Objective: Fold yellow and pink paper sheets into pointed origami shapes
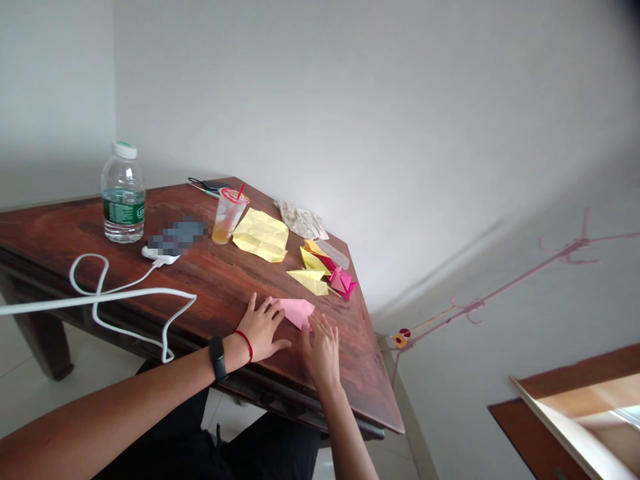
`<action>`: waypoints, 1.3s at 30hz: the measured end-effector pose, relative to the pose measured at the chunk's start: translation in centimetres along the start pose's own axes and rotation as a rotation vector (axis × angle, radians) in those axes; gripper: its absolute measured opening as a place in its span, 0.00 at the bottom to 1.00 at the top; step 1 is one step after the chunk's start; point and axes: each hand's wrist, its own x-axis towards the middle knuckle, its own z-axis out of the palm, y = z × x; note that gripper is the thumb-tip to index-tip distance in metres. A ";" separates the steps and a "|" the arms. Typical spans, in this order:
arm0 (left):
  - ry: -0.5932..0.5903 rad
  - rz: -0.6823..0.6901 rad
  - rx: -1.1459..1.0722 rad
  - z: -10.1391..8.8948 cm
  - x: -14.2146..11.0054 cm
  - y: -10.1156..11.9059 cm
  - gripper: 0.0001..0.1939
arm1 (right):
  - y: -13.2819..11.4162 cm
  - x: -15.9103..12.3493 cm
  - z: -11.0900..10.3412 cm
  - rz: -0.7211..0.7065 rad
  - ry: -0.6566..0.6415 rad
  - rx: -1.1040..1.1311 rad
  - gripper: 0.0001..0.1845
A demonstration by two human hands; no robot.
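Note:
A folded piece of pink paper (296,311) lies flat on the dark wooden table (215,280) in front of me. My left hand (263,328) rests at its left end with the fingers spread, the fingertips touching or just covering the paper's edge. At the paper's right end is my right hand (320,347), fingers stretched out and the tips at its edge. Just beyond sit a folded yellow paper (313,281) and a group of folded papers in yellow, orange and pink, among them a bright pink one (343,283).
An unfolded, creased yellow sheet (261,235) lies farther back, beside a cup with a red straw (229,217). To the left stand a water bottle (123,193) and a blurred phone-like device (177,237) with a white cable (130,293). A crumpled cloth (303,220) is near the wall.

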 end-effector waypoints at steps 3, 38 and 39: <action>-0.038 0.013 -0.010 0.0 0.0 0.0 0.33 | -2.0 1.0 1.1 -0.235 -0.152 0.203 0.29; -0.017 -0.136 0.145 -1.5 -1.4 -3.4 0.33 | 1.3 -0.6 0.8 -0.126 -0.247 0.117 0.29; -0.018 -0.139 0.155 -1.6 -1.4 -3.4 0.32 | 1.2 -0.6 0.8 -0.120 -0.249 0.111 0.29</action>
